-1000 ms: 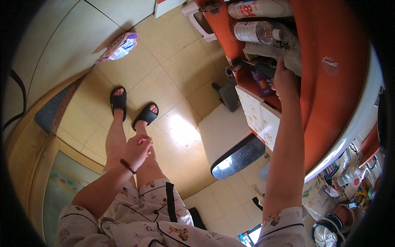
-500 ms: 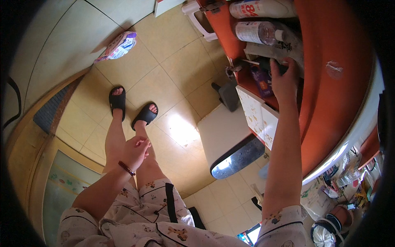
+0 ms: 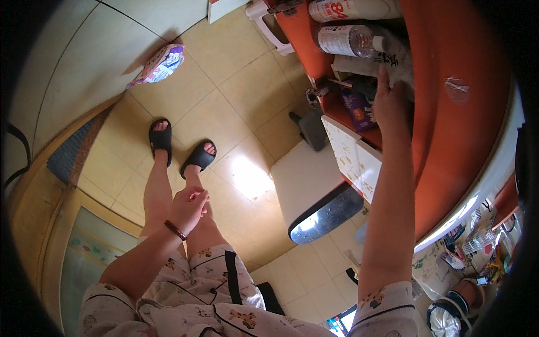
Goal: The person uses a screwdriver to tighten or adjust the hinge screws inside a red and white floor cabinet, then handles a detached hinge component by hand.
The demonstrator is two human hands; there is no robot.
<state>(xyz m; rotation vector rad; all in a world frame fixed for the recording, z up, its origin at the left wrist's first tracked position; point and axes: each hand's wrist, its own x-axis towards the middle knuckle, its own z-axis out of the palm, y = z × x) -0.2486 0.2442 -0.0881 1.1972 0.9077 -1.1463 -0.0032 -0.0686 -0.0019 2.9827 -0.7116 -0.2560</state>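
My left hand (image 3: 191, 208), a beaded bracelet at its wrist, hangs over my legs with fingers loosely curled and nothing visible in it. My right hand (image 3: 390, 106) reaches into the orange cabinet (image 3: 449, 129), index finger stretched upward onto a pale grey printed packet (image 3: 359, 63); its other fingertips are partly hidden. Just left of that hand lie a dark object (image 3: 365, 87), too shadowed to name, and a purple package (image 3: 355, 106). Above are a clear plastic bottle (image 3: 348, 42) and a white bottle (image 3: 351, 8).
Tiled floor (image 3: 219, 112) runs under my slippered feet. A colourful package (image 3: 165, 64) leans at the left wall. A white-fronted panel (image 3: 348, 146), a dark-edged pale object (image 3: 309, 180) and a white plastic stool-like item (image 3: 264, 19) flank the cabinet. Clutter (image 3: 471, 241) fills the lower right.
My right hand's fingers have shifted: spread around the dark object half a second ago, the index now points up onto the grey packet. My left hand stays about where it was.
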